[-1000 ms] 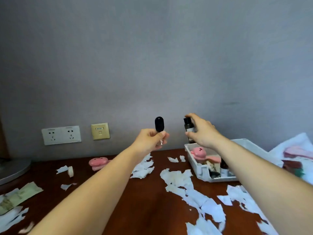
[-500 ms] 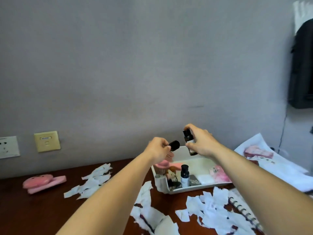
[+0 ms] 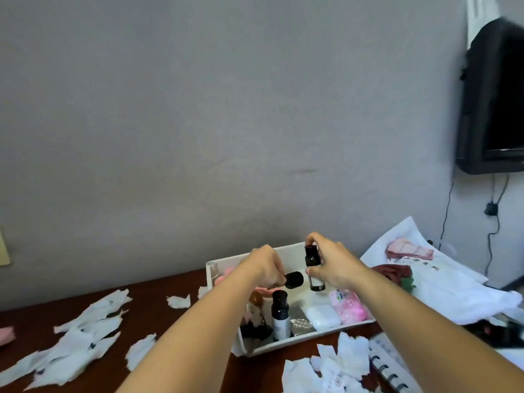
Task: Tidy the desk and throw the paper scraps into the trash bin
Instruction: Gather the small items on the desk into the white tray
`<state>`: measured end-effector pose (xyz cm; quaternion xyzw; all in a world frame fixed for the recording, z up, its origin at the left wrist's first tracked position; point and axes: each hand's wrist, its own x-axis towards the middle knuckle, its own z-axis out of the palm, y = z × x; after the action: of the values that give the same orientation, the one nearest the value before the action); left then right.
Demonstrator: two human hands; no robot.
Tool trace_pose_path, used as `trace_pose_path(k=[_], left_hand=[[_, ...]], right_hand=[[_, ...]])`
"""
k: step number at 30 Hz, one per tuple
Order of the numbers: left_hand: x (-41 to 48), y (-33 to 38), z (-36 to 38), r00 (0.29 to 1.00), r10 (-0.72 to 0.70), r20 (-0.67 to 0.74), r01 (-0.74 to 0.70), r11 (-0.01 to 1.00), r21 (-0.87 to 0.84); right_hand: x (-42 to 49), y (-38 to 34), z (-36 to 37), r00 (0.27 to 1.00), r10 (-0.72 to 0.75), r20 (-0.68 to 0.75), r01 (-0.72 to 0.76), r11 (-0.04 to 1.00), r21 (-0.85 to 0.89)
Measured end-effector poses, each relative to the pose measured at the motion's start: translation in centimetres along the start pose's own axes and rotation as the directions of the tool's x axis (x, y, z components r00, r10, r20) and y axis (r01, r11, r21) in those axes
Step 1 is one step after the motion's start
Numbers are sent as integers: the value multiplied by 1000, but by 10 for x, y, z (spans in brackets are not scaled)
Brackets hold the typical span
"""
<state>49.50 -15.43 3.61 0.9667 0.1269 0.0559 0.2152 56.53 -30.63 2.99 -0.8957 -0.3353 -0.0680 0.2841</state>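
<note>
Over a white storage tray [image 3: 313, 336] on the dark wooden desk [image 3: 158, 316], my left hand [image 3: 265, 269] pinches a small black oval key fob [image 3: 294, 279]. My right hand [image 3: 333, 265] grips a small dark bottle [image 3: 312, 268] with a black cap, held upright just right of the fob. Torn white paper scraps lie on the desk left of the tray [image 3: 82, 336] and in front of it [image 3: 329, 367]. No trash bin is in view.
The tray holds a second dark bottle [image 3: 280, 314], a white case [image 3: 323, 316], a pink packet [image 3: 347, 306] and small trinkets. White cloth [image 3: 442, 287] with pink and dark red items lies right. A spiral notebook [image 3: 388, 364] sits front right. A black monitor [image 3: 496, 97] hangs on the wall.
The view has swung right and down. Both hands have come down over the tray, the left still with the black fob, the right still with the bottle.
</note>
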Motion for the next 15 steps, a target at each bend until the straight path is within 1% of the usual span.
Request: trace_pose_path(k=[3, 5, 7, 10, 12, 15], left_hand=[[6, -3, 9, 997, 15, 80, -21, 997, 80], [8, -6, 13, 995, 18, 96, -32, 989, 145], [9, -12, 18, 997, 27, 79, -43, 978, 206], [7, -19, 21, 998, 58, 14, -60, 959, 278], [7, -22, 19, 996, 78, -39, -64, 959, 276], [1, -21, 7, 988, 136, -70, -112, 955, 276]], right_hand=[[-1, 3, 7, 1000, -18, 24, 17, 999, 30], [-1, 5, 13, 998, -22, 59, 20, 999, 36], [-2, 5, 16, 993, -17, 116, 14, 1000, 23], [-3, 6, 16, 986, 11, 168, -13, 1000, 8], [-4, 3, 12, 979, 36, 200, -34, 999, -16], [-8, -3, 6, 973, 59, 222, -47, 997, -61]])
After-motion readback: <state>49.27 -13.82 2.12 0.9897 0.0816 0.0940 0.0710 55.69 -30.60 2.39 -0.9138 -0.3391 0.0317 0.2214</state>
